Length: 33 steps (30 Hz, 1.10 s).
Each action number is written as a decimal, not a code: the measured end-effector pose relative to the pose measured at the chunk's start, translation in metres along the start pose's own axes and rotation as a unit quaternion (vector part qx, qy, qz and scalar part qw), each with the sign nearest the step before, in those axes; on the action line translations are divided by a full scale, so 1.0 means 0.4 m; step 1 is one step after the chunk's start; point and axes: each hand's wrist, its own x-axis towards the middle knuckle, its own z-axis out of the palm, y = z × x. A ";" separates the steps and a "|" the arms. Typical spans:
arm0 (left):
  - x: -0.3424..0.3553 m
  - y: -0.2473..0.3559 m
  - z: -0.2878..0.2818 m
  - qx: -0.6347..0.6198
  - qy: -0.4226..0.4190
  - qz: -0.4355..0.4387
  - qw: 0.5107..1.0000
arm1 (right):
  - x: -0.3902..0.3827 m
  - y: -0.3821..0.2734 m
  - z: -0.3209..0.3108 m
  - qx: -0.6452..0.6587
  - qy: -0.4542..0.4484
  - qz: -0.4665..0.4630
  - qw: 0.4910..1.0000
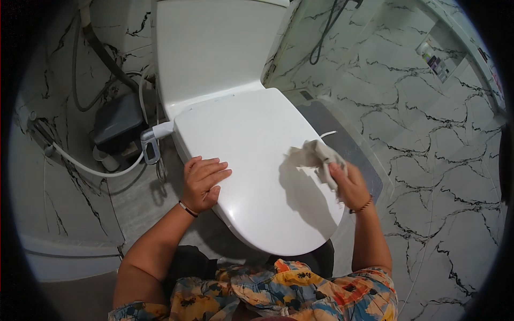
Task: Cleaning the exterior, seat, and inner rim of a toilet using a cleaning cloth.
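Observation:
In front of me is a white toilet with its lid (241, 144) down. My left hand (202, 182) rests on the lid's left edge, fingers stretched out over the surface and nothing in them. A crumpled beige cloth (317, 160) is gripped in my right hand (349, 187) at the lid's right side. Part of the cloth hangs loose toward the lid's middle, and its shadow falls on the lid. Whether the cloth touches the lid I cannot tell.
Behind the lid rises the white cistern (214, 48). A grey bidet attachment handle (151, 147) juts out at the left, near a dark bin (120, 120) and a white hose (91, 170). A grey mat (342, 139) lies right of the toilet, before marble-patterned walls.

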 end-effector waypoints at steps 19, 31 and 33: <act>0.009 0.013 0.015 0.001 -0.004 -0.004 1.000 | 0.566 0.025 0.082 -0.343 0.115 -0.110 0.926; -0.014 0.008 -0.003 0.005 0.007 -0.011 1.000 | 0.413 -0.092 0.334 -0.260 -0.043 -0.414 0.871; 0.000 0.019 0.007 -0.001 0.012 -0.009 1.000 | 0.528 -0.064 0.286 -0.280 0.050 -0.365 0.887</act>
